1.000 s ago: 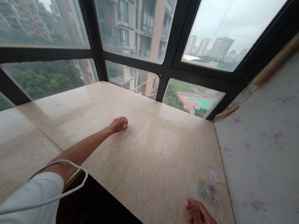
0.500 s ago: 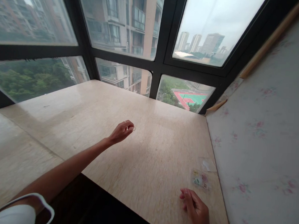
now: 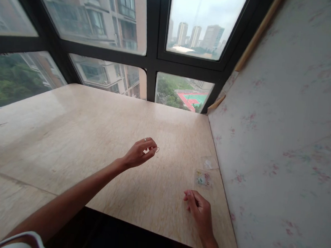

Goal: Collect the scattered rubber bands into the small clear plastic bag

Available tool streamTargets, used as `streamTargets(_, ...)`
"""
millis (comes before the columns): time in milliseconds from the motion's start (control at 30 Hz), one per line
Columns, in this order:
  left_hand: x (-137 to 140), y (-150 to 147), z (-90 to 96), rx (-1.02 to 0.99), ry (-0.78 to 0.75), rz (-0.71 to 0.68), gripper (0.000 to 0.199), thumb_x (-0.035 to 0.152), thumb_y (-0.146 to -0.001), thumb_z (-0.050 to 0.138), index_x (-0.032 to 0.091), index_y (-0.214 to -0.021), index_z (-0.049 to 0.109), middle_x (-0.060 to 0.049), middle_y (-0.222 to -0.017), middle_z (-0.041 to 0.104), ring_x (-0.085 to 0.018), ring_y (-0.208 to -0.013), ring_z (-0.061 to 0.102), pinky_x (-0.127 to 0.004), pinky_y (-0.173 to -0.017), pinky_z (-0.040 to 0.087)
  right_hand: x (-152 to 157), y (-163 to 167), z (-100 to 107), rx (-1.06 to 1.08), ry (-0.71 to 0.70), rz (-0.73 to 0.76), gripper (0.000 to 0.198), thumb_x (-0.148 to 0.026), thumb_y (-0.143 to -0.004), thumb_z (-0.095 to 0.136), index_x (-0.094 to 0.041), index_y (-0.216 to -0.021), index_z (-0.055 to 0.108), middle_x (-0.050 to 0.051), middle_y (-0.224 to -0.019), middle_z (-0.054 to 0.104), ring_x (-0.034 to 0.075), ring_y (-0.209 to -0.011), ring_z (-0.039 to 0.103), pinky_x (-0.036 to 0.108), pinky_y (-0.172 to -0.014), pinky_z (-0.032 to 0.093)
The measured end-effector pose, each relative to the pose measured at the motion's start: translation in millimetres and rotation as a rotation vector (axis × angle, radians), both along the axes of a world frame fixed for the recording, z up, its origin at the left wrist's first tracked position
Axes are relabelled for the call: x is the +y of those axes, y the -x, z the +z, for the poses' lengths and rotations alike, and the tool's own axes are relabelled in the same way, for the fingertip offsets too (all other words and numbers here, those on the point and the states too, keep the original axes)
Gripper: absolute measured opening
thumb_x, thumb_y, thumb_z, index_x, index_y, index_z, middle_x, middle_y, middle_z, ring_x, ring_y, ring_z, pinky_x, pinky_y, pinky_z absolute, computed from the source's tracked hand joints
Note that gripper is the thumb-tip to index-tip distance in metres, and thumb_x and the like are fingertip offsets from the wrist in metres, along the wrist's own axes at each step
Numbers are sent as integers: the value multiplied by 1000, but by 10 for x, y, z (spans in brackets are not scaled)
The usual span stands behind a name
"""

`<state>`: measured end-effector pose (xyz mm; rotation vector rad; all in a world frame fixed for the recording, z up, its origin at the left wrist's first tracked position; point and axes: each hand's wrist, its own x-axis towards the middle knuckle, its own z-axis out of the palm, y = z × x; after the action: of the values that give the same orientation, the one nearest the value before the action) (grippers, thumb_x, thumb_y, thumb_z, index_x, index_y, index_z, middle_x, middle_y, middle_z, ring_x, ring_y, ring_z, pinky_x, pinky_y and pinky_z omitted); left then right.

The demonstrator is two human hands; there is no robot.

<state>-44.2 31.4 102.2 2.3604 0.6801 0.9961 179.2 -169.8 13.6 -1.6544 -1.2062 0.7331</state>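
My left hand (image 3: 142, 152) is held out over the middle of the table, its thumb and fingertips pinched on a small thin ring (image 3: 157, 149). Another ring (image 3: 145, 139) is worn on one of its fingers. Near the right side, my right hand (image 3: 199, 207) rests with curled fingers, the thumb lying against them; nothing shows in its grip. Just beyond it lies a clear plastic case (image 3: 203, 179) with several small coloured rings inside. A clear plastic bag (image 3: 209, 163) is behind the case, close to the wall.
The marble-patterned table (image 3: 120, 120) reaches to dark window frames (image 3: 150, 77) at the back. A wall with flowered paper (image 3: 267, 147) bounds it on the right. The table's front edge (image 3: 134, 224) is close to me, with a dark space below.
My view has turned to the right. My left hand, with the ring in it, has come closer to the plastic case. The right hand stays curled near the case.
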Motion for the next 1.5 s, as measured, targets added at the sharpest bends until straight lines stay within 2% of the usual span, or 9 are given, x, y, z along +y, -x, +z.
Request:
streamTargets(167,-117,-340,-123,-35,103,-43,18,23,-88,48,14,-76,59,-3,-74,57,-10,-66,49,-22,-61,39,7,7,11,19,-15,-2,35,-45,-90,46,-16,-79,64,3,-67,61,12,-51,53,22,-50,42)
streamTargets(267,-250,-615,-200,-20,204,-124,19,22,-87,50,14,-74,61,-2,-72,58,-9,-65,50,-21,-59,40,11,7,9,7,-19,-13,34,-44,-90,47,-17,-79,64,2,-67,61,12,-50,53,22,-51,41)
streamTargets(433,-510,-1139,-289,20,280,-245,15,22,-83,54,15,-77,66,-4,-82,62,-10,-68,55,-21,-61,44,26,15,31,13,-26,-27,34,-43,-91,47,-17,-77,64,2,-65,61,11,-49,52,22,-49,40)
streamTargets(633,-677,-1671,-369,91,179,-258,14,23,-82,58,21,-85,71,-4,-92,62,-13,-83,57,-26,-77,46,46,23,50,40,-49,-48,35,-42,-91,46,-17,-71,60,0,-58,56,11,-46,50,21,-47,38)
streamTargets(767,-657,-1897,-424,256,66,-277,14,24,-82,58,22,-86,72,-4,-96,61,-16,-86,57,-28,-77,45,53,16,56,36,-67,-53,34,-37,-92,45,-16,-69,59,0,-60,56,11,-51,52,21,-50,39)
streamTargets(900,-623,-1982,-464,355,-12,-325,15,24,-83,56,21,-81,71,-5,-94,61,-17,-83,56,-30,-76,45,55,8,69,21,-71,-57,34,-35,-92,44,-16,-70,60,0,-58,55,11,-52,51,22,-51,38)
streamTargets(1167,-624,-1936,-560,304,30,-310,14,21,-82,57,22,-87,70,-6,-98,60,-19,-89,55,-32,-79,45,51,12,97,10,-51,-50,36,-37,-92,43,-17,-67,58,-2,-53,51,10,-50,47,22,-51,37)
streamTargets(1333,-595,-1920,-519,311,-33,-337,15,19,-82,56,21,-86,70,-7,-97,60,-20,-89,54,-33,-80,45,50,13,85,38,-45,-45,36,-38,-92,43,-16,-71,60,0,-59,56,10,-49,48,22,-50,37)
streamTargets(1500,-555,-1831,-492,263,-8,-323,17,21,-84,55,21,-94,68,-7,-99,60,-20,-92,54,-34,-83,45,49,16,79,39,-51,-51,35,-38,-92,44,-16,-70,61,-1,-56,53,10,-49,49,22,-51,38)
